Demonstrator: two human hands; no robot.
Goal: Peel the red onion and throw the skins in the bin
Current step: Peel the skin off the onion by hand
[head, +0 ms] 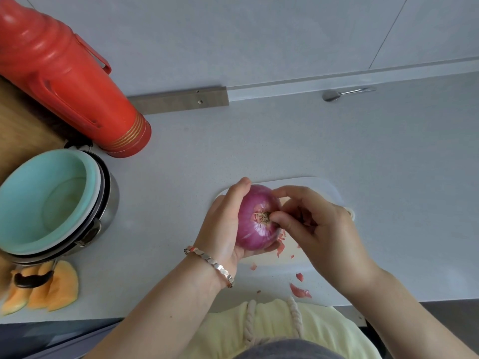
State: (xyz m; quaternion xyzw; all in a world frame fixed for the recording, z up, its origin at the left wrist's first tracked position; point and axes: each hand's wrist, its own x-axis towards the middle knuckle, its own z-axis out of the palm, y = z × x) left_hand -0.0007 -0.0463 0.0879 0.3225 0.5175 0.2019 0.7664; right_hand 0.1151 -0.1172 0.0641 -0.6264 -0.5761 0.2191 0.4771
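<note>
Head view. The left hand [223, 224] cups the red onion [255, 218] from its left side, fingers curled round it, holding it just above the white cutting board [311, 185]. The right hand [318, 229] has thumb and fingertips pinched narrow at the skin beside the root tuft.

Progress, as a judgement: early to middle. The onion shows glossy purple over most of its face, with dry skin left near the root. Only small skin scraps [300, 291] lie below the right hand, some on the board, some on the counter. No bin in view, so disposal is not yet done.

Containers: left of the left hand, a mint-green bowl [46, 200] nests in a steel pot [111, 203] — no contents seen. Beyond it stands a red thermos flask [64, 73] — contents hidden.
</note>
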